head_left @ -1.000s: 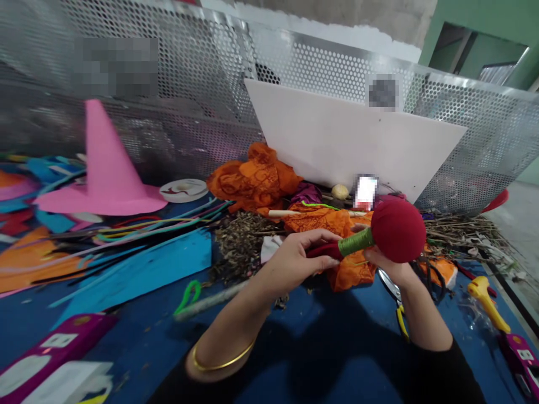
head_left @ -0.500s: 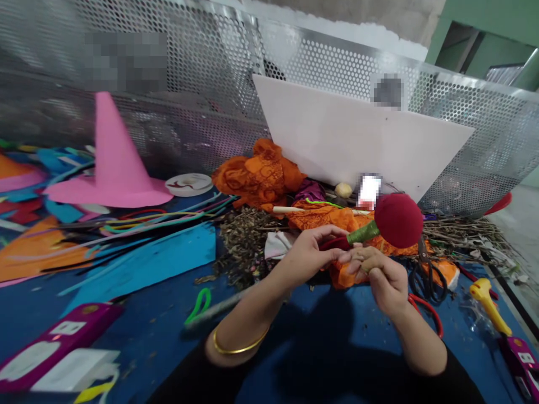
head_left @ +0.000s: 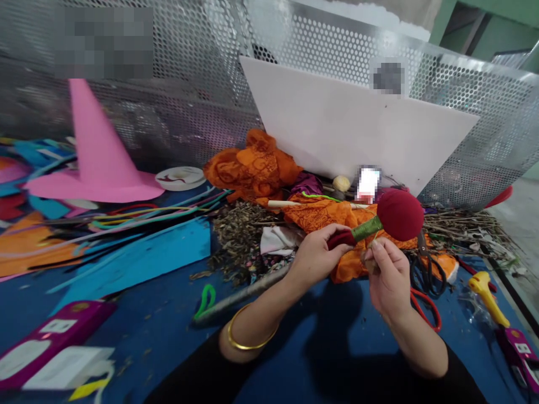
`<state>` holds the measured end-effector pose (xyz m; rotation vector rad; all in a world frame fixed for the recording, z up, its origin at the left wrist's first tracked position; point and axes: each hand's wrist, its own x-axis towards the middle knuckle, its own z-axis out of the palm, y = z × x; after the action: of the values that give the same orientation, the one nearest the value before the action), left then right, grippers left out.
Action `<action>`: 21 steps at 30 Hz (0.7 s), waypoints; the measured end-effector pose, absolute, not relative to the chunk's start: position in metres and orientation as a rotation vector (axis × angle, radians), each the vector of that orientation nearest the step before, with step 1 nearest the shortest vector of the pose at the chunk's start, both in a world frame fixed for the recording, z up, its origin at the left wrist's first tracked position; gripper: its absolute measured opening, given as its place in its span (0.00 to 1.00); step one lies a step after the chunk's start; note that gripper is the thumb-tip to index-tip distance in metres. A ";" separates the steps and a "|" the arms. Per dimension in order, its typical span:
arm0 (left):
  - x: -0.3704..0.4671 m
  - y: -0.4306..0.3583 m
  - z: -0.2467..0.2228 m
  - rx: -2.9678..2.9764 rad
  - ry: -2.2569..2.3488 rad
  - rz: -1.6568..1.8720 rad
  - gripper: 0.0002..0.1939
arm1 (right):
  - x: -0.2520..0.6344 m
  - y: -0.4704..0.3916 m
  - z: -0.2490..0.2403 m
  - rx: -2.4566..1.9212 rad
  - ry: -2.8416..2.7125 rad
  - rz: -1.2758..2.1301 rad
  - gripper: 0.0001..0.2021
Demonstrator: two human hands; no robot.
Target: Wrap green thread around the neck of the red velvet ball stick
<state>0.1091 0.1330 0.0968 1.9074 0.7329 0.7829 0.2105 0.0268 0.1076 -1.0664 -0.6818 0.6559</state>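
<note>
A ball covered in dark red cloth (head_left: 400, 215) has a narrow neck wrapped in shiny green tape (head_left: 366, 229), with more red cloth gathered below it. My left hand (head_left: 318, 255) is closed round that gathered cloth and holds the piece tilted, ball up to the right. Just under the neck, my right hand (head_left: 389, 278) pinches with thumb and fingers. A thin greenish strand runs from the neck into this pinch; its free end is hidden by the fingers. Crumpled orange cloth (head_left: 349, 269) lies beneath both hands.
Black-handled scissors (head_left: 433, 275), red-handled scissors (head_left: 428, 314) and a yellow glue gun (head_left: 484, 292) lie at right. Purple power strips (head_left: 63, 331) sit near both sides. A pink paper hat (head_left: 99, 163) and blue sheet (head_left: 168, 255) are at left. A white board (head_left: 357, 123) leans behind dry twigs.
My right hand has drawn away from the green neck, lower and slightly right, and the thin strand now shows. The left hand keeps its hold. The view has shifted slightly.
</note>
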 end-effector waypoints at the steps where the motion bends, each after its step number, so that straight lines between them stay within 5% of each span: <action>1: 0.109 0.134 0.096 1.921 0.742 0.787 0.13 | 0.209 0.027 0.107 -1.068 -0.682 0.650 0.18; 21: 0.108 0.113 0.114 2.596 0.904 0.257 0.12 | 0.237 0.030 0.115 -1.188 -1.091 0.685 0.13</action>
<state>0.1077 0.1128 0.1138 2.5963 0.9043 0.2567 0.2369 0.0299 0.1152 -1.1878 -1.0913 0.6846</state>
